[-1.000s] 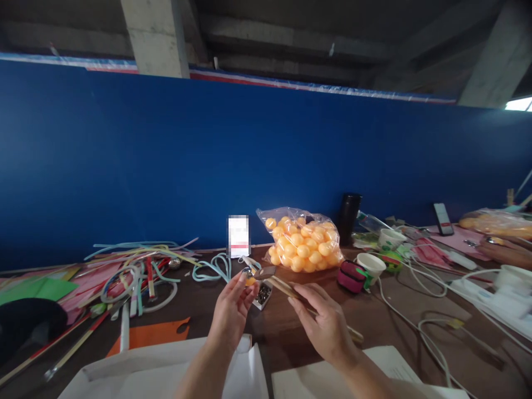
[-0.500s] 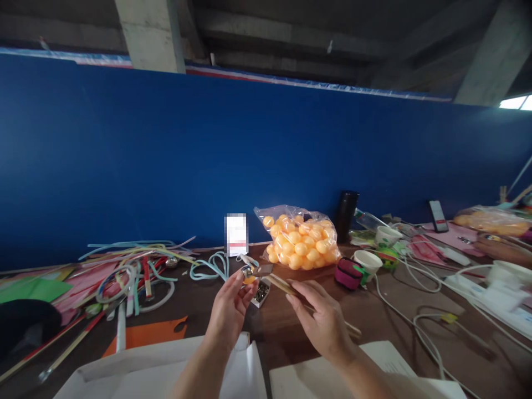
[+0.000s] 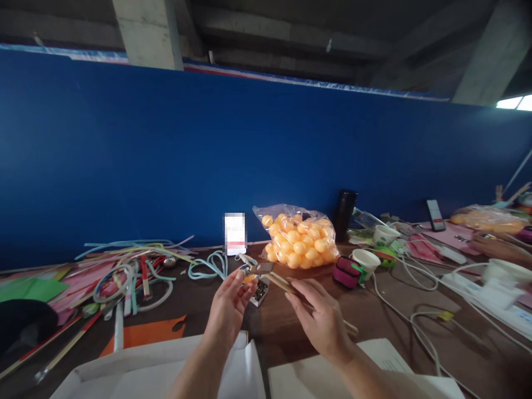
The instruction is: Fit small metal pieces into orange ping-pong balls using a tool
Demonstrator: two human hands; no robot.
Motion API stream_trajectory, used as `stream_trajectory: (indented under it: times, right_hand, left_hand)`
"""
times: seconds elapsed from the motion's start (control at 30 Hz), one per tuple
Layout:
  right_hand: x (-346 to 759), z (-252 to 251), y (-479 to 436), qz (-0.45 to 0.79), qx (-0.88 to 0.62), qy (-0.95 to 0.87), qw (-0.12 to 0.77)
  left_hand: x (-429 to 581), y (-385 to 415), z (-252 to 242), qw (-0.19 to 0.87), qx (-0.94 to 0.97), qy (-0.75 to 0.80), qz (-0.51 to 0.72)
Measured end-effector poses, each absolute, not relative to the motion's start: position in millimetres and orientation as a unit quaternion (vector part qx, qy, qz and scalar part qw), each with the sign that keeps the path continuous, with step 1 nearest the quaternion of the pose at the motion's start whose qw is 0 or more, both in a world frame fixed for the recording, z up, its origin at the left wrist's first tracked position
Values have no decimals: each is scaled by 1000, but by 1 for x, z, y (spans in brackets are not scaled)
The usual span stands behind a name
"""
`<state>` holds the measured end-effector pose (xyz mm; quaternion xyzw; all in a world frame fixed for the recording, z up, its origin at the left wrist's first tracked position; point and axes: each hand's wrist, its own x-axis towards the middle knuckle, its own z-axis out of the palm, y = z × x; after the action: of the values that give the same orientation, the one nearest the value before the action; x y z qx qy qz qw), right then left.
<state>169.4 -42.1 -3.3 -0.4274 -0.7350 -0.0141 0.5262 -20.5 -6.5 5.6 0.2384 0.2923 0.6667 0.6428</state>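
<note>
Fingertips narrowed, the left hand pinches a shiny metal piece above the tabletop, near a small box; the right hand holds a wooden stick slantwise, likely keeping both ends visible.

No txt, nos. or brands legible. White panel, back of bench: pixelated, red band, unreadable. Pale paper, nr front: faint print, too sm. Upright device, R side: red strip, wording illeg.
</note>
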Motion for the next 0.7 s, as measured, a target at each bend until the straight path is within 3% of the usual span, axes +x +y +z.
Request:
stream_trajectory:
  times: [0.17, 0.4, 0.7]
  right_hand:
    - [169, -3, -42, -11, -431, -737, 520]
    - [172, 3, -43, -1, -413, -701, 581]
    - [172, 1, -45, 1, -407, -721, 561]
  left_hand:
    - [-20, -7, 6, 647, 237, 287, 666]
    - [-23, -9, 11, 687, 181, 262, 653]
    - [-21, -11, 14, 698, 177, 258, 644]
